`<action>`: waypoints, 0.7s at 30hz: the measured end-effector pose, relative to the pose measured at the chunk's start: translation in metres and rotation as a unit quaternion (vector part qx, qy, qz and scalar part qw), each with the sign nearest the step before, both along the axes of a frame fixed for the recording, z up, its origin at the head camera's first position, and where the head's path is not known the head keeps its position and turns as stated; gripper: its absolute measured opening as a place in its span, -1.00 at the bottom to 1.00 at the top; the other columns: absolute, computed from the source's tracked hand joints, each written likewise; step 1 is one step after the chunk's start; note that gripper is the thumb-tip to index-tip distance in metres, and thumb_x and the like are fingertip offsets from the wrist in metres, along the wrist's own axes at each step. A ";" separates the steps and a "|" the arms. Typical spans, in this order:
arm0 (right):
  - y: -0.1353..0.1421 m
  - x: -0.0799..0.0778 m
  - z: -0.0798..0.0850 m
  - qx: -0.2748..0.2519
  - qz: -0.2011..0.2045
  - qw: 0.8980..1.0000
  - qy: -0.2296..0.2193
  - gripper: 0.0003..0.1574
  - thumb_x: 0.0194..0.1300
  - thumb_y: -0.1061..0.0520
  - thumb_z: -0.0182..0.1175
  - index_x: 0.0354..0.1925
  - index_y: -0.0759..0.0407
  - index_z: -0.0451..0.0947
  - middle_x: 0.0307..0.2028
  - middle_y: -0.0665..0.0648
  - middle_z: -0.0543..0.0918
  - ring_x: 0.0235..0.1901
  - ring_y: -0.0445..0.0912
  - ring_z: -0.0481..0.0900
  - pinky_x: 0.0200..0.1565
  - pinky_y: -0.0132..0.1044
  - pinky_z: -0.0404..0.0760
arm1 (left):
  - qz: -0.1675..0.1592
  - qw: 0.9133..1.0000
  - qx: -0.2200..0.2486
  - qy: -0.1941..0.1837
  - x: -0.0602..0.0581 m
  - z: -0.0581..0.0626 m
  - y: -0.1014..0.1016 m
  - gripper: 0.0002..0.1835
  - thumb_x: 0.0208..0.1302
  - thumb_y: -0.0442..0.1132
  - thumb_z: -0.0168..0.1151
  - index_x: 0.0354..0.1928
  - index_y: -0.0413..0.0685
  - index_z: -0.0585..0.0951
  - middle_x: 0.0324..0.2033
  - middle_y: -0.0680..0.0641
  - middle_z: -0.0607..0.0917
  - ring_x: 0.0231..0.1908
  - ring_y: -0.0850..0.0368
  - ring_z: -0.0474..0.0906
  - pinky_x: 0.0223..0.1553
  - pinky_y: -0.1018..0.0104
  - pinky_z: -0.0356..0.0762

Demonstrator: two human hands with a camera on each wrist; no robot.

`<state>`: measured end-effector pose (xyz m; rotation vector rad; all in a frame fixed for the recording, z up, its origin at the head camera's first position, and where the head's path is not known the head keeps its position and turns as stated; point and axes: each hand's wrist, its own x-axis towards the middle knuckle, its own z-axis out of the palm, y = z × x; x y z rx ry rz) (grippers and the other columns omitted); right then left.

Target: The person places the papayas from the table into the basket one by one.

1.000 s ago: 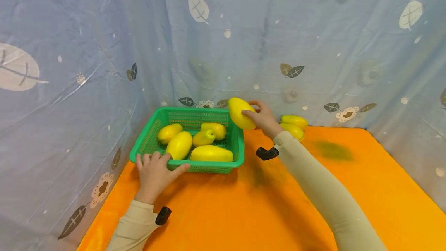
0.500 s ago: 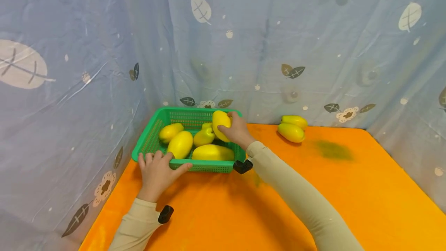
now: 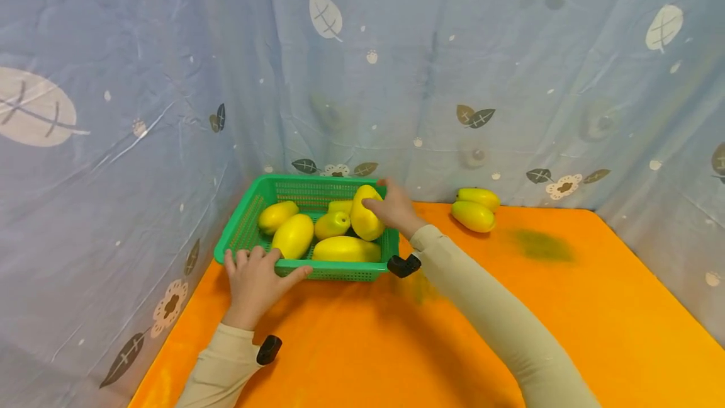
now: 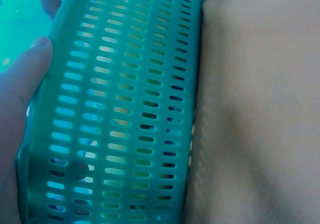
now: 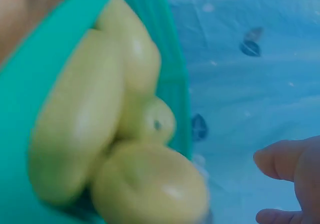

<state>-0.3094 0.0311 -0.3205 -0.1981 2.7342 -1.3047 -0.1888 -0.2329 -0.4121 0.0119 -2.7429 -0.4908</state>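
A green perforated basket (image 3: 348, 267) stands on the orange tabletop with several yellow, papaya-like fruits (image 3: 345, 249) inside. My left hand (image 3: 252, 282) grips its near rim at the left corner, and the left wrist view shows the thumb (image 4: 32, 67) against the rim. At the basket's right end one fruit (image 3: 367, 218) stands tilted among the others. My right hand (image 3: 396, 208) is right behind and beside that fruit. In the right wrist view the finger and thumb (image 5: 282, 159) are spread, with a gap between them and the nearest fruit (image 5: 150, 186).
Two more yellow fruits (image 3: 474, 215) lie together on the orange tabletop (image 3: 566, 307) at the back, right of the basket. A patterned blue-grey curtain (image 3: 396, 80) encloses the back and both sides. A dark greenish patch (image 3: 540, 244) marks the tabletop.
My right hand has carried a fruit leftward into the basket's right end, then let go and drawn slightly right. The left hand stays on the rim.
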 end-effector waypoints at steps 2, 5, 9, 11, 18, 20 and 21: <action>0.016 0.000 0.008 -0.012 -0.006 1.000 -0.013 -0.16 0.47 -0.11 0.18 0.53 0.10 0.13 0.50 0.34 0.24 0.04 0.18 0.59 -0.08 -0.04 0.69 | -0.001 1.000 0.003 0.002 0.000 -0.001 0.001 -0.22 0.08 0.45 0.36 -0.03 -0.15 0.70 -0.17 -0.28 0.62 -0.04 -0.41 0.35 0.39 -0.53 -0.19; 0.051 0.001 0.017 -0.042 -0.022 0.999 -0.021 -0.14 0.48 -0.13 0.16 0.56 0.07 0.10 0.53 0.36 0.17 0.25 0.26 0.50 -0.02 0.04 0.73 | -0.002 1.000 0.005 0.001 0.000 -0.001 0.000 -0.20 0.08 0.47 0.35 -0.02 -0.15 0.70 -0.16 -0.28 0.62 -0.04 -0.41 0.35 0.39 -0.52 -0.19; 0.110 0.004 0.021 -0.087 -0.053 0.995 -0.017 -0.12 0.50 -0.16 0.13 0.58 0.09 0.06 0.53 0.36 0.18 0.40 0.28 0.37 0.10 0.10 0.70 | -0.004 1.000 -0.001 -0.004 0.000 0.003 0.000 -0.16 0.10 0.50 0.30 0.02 -0.16 0.69 -0.11 -0.31 0.62 0.03 -0.47 0.34 0.39 -0.56 -0.21; 0.138 0.006 0.018 -0.104 -0.070 0.992 -0.016 -0.11 0.52 -0.17 0.10 0.59 0.11 0.03 0.52 0.37 0.19 0.41 0.29 0.35 0.10 0.07 0.71 | -0.004 1.000 -0.004 -0.005 0.000 0.005 -0.001 -0.15 0.11 0.51 0.28 0.03 -0.17 0.68 -0.09 -0.33 0.62 0.04 -0.49 0.34 0.38 -0.57 -0.22; 0.208 0.023 -0.003 -0.128 -0.112 0.985 -0.023 -0.09 0.57 -0.16 0.00 0.60 0.24 -0.07 0.52 0.47 0.16 0.45 0.38 0.26 0.00 -0.08 0.76 | -0.006 1.000 -0.002 -0.003 0.004 0.006 -0.001 -0.14 0.12 0.50 0.28 0.04 -0.18 0.68 -0.16 -0.33 0.61 -0.05 -0.46 0.33 0.34 -0.57 -0.20; 0.221 0.028 -0.011 -0.130 -0.122 0.983 -0.034 -0.08 0.57 -0.16 -0.01 0.61 0.25 -0.09 0.52 0.47 0.16 0.46 0.38 0.25 0.02 -0.09 0.76 | -0.007 1.000 0.000 -0.001 0.005 0.004 0.000 -0.15 0.11 0.50 0.29 0.03 -0.18 0.68 -0.17 -0.33 0.61 -0.06 -0.46 0.33 0.34 -0.58 -0.20; 0.227 0.030 -0.015 -0.131 -0.128 0.982 -0.040 -0.07 0.57 -0.16 -0.01 0.61 0.25 -0.09 0.53 0.46 0.16 0.47 0.38 0.24 0.03 -0.10 0.76 | -0.008 1.000 0.002 -0.001 0.005 0.004 0.001 -0.15 0.11 0.50 0.29 0.02 -0.18 0.68 -0.17 -0.33 0.61 -0.07 -0.46 0.33 0.34 -0.59 -0.20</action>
